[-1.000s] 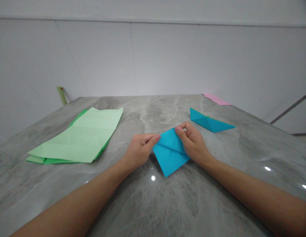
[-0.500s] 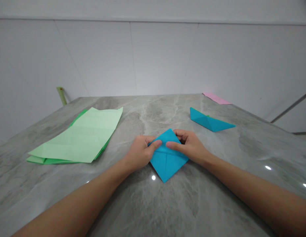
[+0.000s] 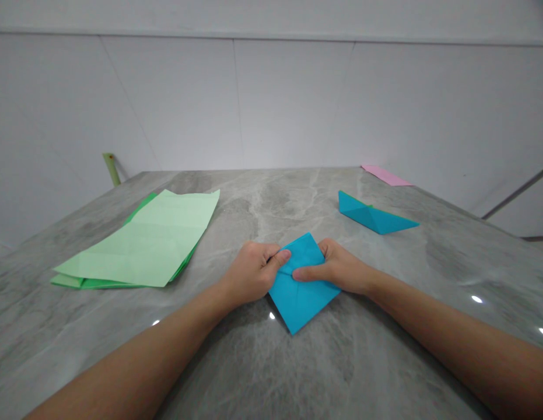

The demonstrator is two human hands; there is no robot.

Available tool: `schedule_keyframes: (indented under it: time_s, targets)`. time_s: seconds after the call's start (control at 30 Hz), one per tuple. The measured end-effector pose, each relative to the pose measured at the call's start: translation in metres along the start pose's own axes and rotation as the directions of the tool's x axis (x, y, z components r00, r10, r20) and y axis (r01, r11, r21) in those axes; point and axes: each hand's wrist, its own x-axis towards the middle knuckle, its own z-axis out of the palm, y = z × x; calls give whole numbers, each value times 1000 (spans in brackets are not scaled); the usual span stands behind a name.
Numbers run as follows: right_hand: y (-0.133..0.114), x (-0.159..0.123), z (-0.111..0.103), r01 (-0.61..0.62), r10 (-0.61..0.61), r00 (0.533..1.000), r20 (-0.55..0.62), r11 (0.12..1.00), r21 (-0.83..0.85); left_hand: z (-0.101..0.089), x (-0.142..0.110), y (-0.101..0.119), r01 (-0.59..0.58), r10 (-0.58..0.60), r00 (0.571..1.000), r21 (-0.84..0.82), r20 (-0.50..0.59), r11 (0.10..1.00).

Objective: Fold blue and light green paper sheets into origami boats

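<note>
A square of blue origami paper (image 3: pixel 302 304), creased and folded, lies diamond-wise on the grey marble table (image 3: pixel 385 274) between my hands. My left hand (image 3: pixel 252 273) grips its left corner, with the thumb pressing on top. My right hand (image 3: pixel 335 267) holds its right side, the thumb lying across the upper face near the middle crease. The paper's lower point sticks out toward me, and my fingers hide part of its central folds.
A folded blue paper shape (image 3: pixel 372 217) lies to the right, with a pink paper (image 3: pixel 385 175) near the far edge. A stack of pale and darker green sheets (image 3: pixel 140 242) lies to the left. A green post (image 3: pixel 111 168) rises behind the table's far left corner.
The blue paper has shifted slightly toward me. My hands have drawn closer together on it, and my right thumb now lies lower across the paper.
</note>
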Motion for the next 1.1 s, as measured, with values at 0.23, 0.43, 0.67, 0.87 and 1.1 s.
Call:
schedule_keyframes:
  time_s: [0.23, 0.43, 0.67, 0.87, 1.1]
  targets:
    - [-4, -3, 0, -22, 22, 1000, 16, 1000, -11, -4, 0, -1, 150, -102, 970, -213, 222, 966]
    - [-3, -2, -4, -49, 53, 998, 47, 997, -65, -10, 3, 2, 268, -129, 906, -312, 403, 911]
    - [-7, -3, -13, -26, 51, 989, 136, 984, -178, -18, 5, -8, 312, -143, 874, -309, 464, 899]
    - [-13, -5, -26, -19, 83, 969, 232, 964, -265, -25, 6, -16, 386, -190, 856, -349, 481, 854]
    - [-16, -11, -40, -163, 233, 911, 340, 962, -221, -31, 7, -16, 410, -222, 850, -335, 478, 849]
